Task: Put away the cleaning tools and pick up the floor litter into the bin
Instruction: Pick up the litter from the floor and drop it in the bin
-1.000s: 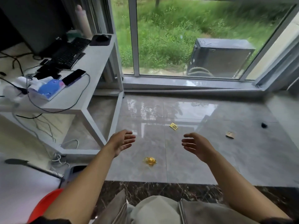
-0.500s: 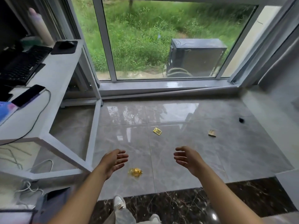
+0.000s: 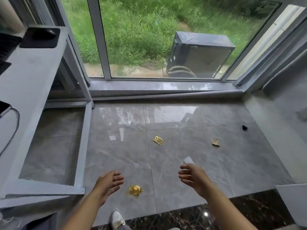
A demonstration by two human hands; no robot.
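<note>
Litter (image 3: 134, 190) between two empty hands

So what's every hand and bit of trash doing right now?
left hand: open, empty
right hand: open, empty
crumpled gold wrapper: on floor between hands
flat gold wrapper: on floor
brown scrap: on floor
white scrap: on floor

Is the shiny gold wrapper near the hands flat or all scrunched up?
Scrunched up. The gold wrapper is a crinkled, lumpy ball on the floor tile, between both open hands.
</note>
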